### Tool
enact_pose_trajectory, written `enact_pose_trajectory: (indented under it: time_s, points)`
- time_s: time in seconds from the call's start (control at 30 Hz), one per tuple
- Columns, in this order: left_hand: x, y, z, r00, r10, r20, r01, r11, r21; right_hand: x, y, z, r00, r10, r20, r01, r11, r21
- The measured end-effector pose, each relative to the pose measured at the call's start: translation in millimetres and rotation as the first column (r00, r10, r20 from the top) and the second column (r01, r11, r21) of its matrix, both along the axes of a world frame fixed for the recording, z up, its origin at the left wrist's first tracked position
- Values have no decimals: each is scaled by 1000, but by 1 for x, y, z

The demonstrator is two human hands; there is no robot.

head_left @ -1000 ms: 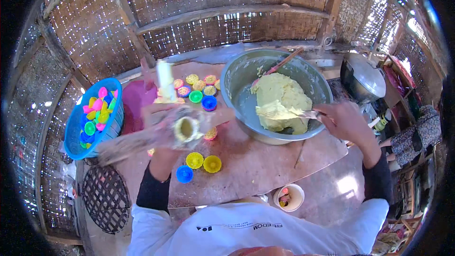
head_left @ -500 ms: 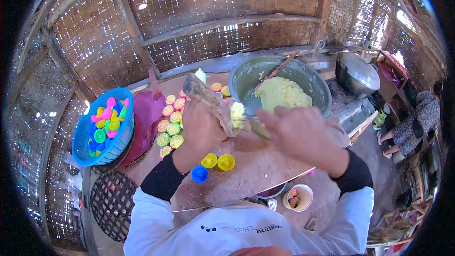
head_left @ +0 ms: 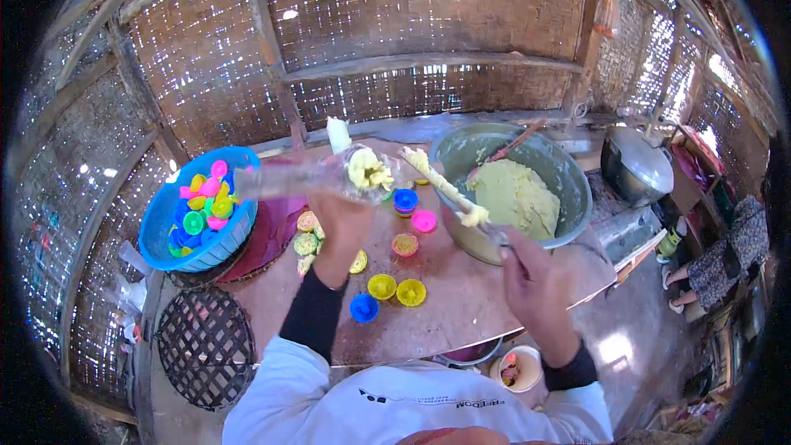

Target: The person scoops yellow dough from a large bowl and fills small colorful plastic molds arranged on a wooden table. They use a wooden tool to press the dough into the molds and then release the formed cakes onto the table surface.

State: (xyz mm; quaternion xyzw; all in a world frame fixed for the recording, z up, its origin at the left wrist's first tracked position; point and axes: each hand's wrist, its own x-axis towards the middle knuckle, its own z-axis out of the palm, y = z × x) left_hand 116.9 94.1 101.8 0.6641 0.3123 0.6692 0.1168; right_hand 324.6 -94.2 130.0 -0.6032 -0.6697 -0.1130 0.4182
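My left hand point(head_left: 336, 227) is closed around a clear plastic bag point(head_left: 288, 181), which looks like a piping bag. Pale yellow dough point(head_left: 368, 171) shows at its open mouth. A long spatula point(head_left: 447, 189) smeared with dough is gripped in my right hand point(head_left: 540, 292), its tip close to the bag's mouth. To the right stands a large green basin point(head_left: 581, 185) holding a mass of pale dough point(head_left: 519, 198). Below the left hand, a blue cup point(head_left: 364, 308) and two yellow cups point(head_left: 381, 287) sit on the table. Several filled cups point(head_left: 306, 244) are partly hidden behind my left wrist.
A blue basket point(head_left: 148, 235) of colourful cups stands at the left, above a dark woven basket point(head_left: 206, 346). A lidded pot point(head_left: 638, 165) is beyond the basin. Below the table's front edge is a white bucket point(head_left: 531, 367). Another person point(head_left: 741, 239) is at far right.
The spatula has come away from the bag's mouth, and my right hand has moved lower. The bag has swung so its tail points left. The view has shifted slightly, showing more cups.
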Motion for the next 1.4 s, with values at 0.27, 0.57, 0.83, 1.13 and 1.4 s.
enact_pose_trajectory:
  time_s: [0.27,0.57,0.83,1.13,1.4]
  points:
    - [30,11,-21,935,-113,336,134,990,-40,-40,33,-40,923,248,-294,-262,965,-8]
    - [-23,17,14,991,85,100,-95,990,100,49,30,-5,989,-148,27,146,900,-410]
    - [-29,-25,44,391,-793,467,892,452,20,88,110,-50,984,90,156,-90,996,-12]
    - [-24,-1,-15,93,-826,556,939,258,226,-75,101,-81,-85,86,-993,-732,670,121]
    - [-65,-66,-48,971,113,-210,-166,953,-253,-16,82,-61,21,215,-976,-829,549,103]
